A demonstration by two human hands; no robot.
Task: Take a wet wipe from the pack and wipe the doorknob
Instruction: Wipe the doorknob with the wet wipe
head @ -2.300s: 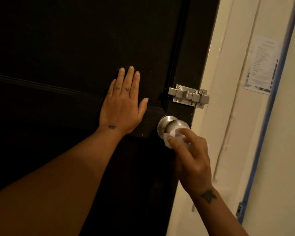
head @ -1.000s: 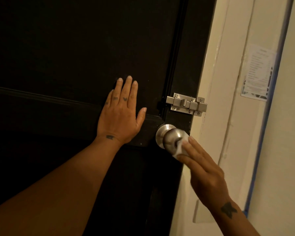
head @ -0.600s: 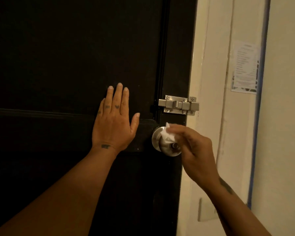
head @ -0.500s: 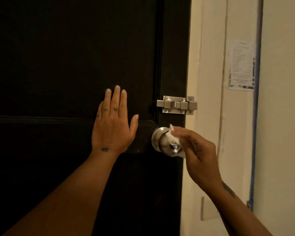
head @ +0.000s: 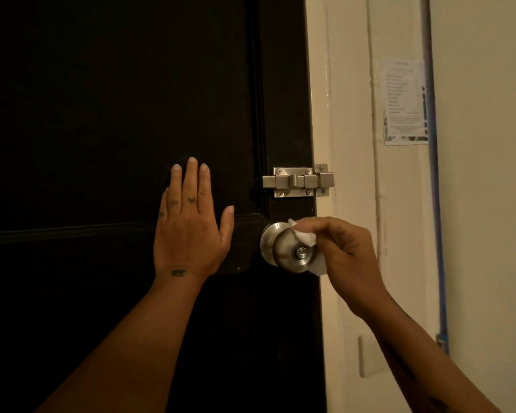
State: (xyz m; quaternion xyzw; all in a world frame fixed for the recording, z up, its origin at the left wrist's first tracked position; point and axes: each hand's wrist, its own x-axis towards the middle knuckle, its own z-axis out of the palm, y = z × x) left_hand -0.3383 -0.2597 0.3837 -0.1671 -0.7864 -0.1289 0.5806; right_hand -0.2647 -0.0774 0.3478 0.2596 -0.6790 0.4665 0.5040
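Pressing crumpled white wet wipe [head: 306,237] against round, brushed-metal doorknob [head: 289,251].

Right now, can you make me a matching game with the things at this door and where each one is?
Things:
1. left hand
2. wet wipe
3. slide bolt
4. paper notice

Places:
A. stuck on the cream wall
B. flat on the dark door
C. above the doorknob
D. pinched in the right hand

Pairs: 1-B, 2-D, 3-C, 4-A
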